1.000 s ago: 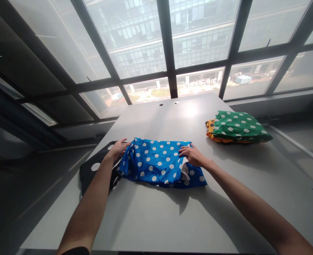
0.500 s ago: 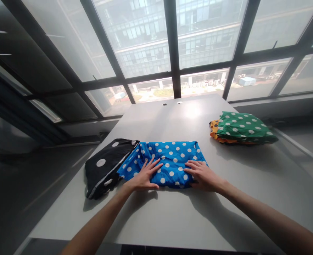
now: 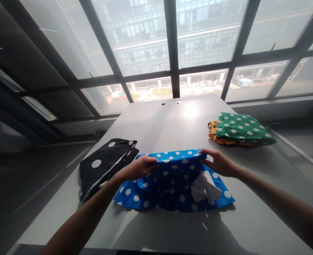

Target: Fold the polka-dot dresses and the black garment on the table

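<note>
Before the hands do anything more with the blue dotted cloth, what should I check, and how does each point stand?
1. Grip: left hand and right hand each pinch the raised edge of the blue polka-dot cloth: ok.
2. Raised edge level between the hands: ok.
3. Lower part lying smooth: not ok, it is rumpled and a white inner piece sticks out.
4. Apart from the black polka-dot cloth: cannot tell, the left forearm covers the gap.
5. Apart from the green polka-dot cloth: ok.
6. Near hem fully on the table: ok.
</note>
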The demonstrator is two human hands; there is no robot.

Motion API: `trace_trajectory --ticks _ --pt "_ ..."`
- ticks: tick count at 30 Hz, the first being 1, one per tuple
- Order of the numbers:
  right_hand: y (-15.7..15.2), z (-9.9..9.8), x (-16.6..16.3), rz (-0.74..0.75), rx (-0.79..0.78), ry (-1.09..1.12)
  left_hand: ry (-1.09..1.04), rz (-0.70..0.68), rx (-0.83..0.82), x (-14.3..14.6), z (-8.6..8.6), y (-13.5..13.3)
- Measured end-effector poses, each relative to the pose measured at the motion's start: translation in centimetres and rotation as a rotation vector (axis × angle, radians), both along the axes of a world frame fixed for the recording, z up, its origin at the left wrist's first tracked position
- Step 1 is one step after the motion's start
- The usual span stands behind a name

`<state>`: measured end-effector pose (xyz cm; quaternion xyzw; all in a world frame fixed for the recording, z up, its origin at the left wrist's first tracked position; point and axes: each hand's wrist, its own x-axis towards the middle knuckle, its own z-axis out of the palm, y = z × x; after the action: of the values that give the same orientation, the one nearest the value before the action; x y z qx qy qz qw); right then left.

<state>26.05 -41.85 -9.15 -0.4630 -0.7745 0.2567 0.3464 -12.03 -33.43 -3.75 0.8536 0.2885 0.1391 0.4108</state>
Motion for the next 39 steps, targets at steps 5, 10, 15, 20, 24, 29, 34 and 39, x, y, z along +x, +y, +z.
trace_trajectory --ticks 5,10,15,20,24,29,34,39 --pt "14.0 5.1 0.8 -0.111 -0.267 0.187 0.102 0.116 0.037 3.2 4.1 13.9" --pt "23.8 7.0 -1.0 -0.528 -0.165 0.1 -0.069 0.415 0.299 7.3 3.4 23.2" --pt "18.9 2.6 -3.0 -0.361 0.087 -0.049 -0.215 0.205 0.215 5.2 -0.5 17.3" --pt "5.9 -3.3 -0.7 0.159 0.095 -0.38 0.129 -0.159 -0.067 -2.7 -3.6 6.1" --pt "0.3 -6.0 1.3 0.204 0.171 -0.546 0.26 -0.136 0.024 -6.4 -6.6 2.3" --pt "-1.3 -6.8 -0.1 0.219 0.214 -0.574 0.255 -0.172 0.139 -5.8 -7.8 1.4" --pt "-0.9 -5.7 -1.1 0.243 0.225 -0.524 0.186 -0.177 0.24 -3.4 -6.3 -0.5" --pt "0.2 -5.0 -0.9 0.135 0.138 -0.359 0.428 -0.121 0.552 -0.4 -8.5 -2.8"
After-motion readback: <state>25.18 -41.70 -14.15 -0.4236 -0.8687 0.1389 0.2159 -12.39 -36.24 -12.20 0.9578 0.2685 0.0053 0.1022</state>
